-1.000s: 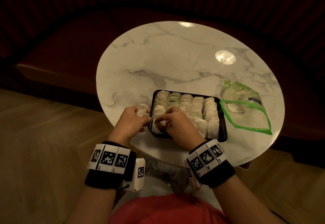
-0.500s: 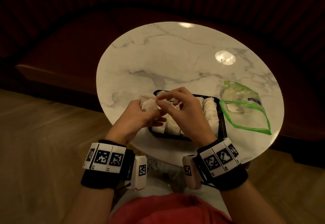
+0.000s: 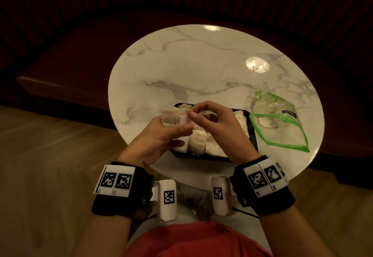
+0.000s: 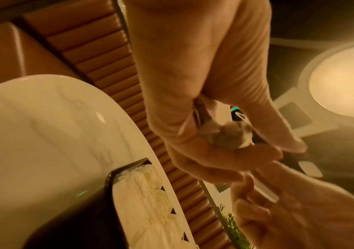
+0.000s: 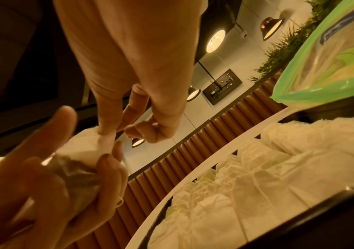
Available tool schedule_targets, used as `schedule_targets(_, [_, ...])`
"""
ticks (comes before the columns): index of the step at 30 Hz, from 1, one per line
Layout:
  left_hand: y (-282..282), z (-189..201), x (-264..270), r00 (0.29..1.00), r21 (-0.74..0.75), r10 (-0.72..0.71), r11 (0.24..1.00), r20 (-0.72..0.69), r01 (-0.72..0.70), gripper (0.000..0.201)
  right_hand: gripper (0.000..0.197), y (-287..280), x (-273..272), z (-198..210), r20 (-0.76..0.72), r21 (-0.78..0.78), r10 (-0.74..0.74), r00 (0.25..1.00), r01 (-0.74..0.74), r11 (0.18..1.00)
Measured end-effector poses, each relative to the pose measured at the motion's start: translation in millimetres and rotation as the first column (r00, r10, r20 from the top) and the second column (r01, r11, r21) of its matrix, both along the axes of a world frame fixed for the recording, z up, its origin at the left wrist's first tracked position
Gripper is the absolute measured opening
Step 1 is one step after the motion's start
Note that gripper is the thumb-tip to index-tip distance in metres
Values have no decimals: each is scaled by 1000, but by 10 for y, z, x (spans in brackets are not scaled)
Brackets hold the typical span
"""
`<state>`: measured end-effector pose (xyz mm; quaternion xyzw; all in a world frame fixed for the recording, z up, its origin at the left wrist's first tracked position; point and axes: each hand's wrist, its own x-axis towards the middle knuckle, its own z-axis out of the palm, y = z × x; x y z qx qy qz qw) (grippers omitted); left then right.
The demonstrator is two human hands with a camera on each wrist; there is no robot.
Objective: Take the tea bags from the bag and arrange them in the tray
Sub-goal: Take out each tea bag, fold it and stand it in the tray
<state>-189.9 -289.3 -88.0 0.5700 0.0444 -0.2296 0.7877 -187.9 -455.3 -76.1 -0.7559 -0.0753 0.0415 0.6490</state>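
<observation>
Above the left part of the black tray (image 3: 253, 135), my left hand (image 3: 171, 129) grips a small bunch of white tea bags (image 3: 173, 118). My right hand (image 3: 193, 113) pinches the top edge of one of them with thumb and forefinger. In the right wrist view that pinch (image 5: 107, 134) sits on the white paper of the tea bags (image 5: 82, 151) in the left hand (image 5: 43, 182). Rows of tea bags (image 3: 196, 145) fill the tray. The clear bag with a green zip edge (image 3: 278, 129) lies open right of the tray, with a tea bag (image 3: 266, 123) inside.
The round marble table (image 3: 201, 71) is bare behind the tray. Its near edge runs just below the tray. A dark red bench (image 3: 70, 59) curves behind the table, and wooden floor (image 3: 50, 155) lies to the left.
My right hand has come up out of the tray's near-left corner to the tea bags in my left hand. My left hand has lifted them from beside the tray to above it.
</observation>
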Motion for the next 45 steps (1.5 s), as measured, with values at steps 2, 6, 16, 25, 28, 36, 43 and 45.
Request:
schedule_targets(2, [26, 19, 5, 999, -81, 22, 996, -26, -24, 43, 4, -26, 11, 16, -11, 56, 10, 1000, -9, 998])
schedule_targets(6, [35, 72, 29, 997, -55, 18, 998, -76, -22, 36, 8, -47, 42, 1, -29, 139, 19, 999, -15, 990])
schedule_targets(16, [-27, 36, 24, 1000, -17, -11, 1000, -21, 11, 18, 11, -60, 62, -74, -56, 167, -63, 996, 71, 983])
schedule_targets(25, [-27, -40, 81, 975, 82, 209, 973, 79, -215, 24, 44, -49, -41, -62, -27, 214, -30, 999, 35, 976])
schedule_targets(28, [-37, -2, 68, 971, 59, 211, 974, 116, -219, 35, 47, -35, -33, -74, 17, 181, -120, 993, 115, 977])
schedule_targets(36, [-71, 4, 77, 956, 64, 264, 960, 128, -274, 20, 15, -34, -33, -88, -20, 194, -124, 992, 125, 973])
schedule_targets(43, [-31, -53, 87, 960, 136, 276, 950, 53, -281, 6, 19, -238, 5, -186, -91, -57, -143, 986, 138, 989])
schedule_targets(45, [14, -67, 105, 949, 142, 315, 939, 13, -314, 4, 19, -312, -15, -257, -102, -214, -124, 987, 100, 972])
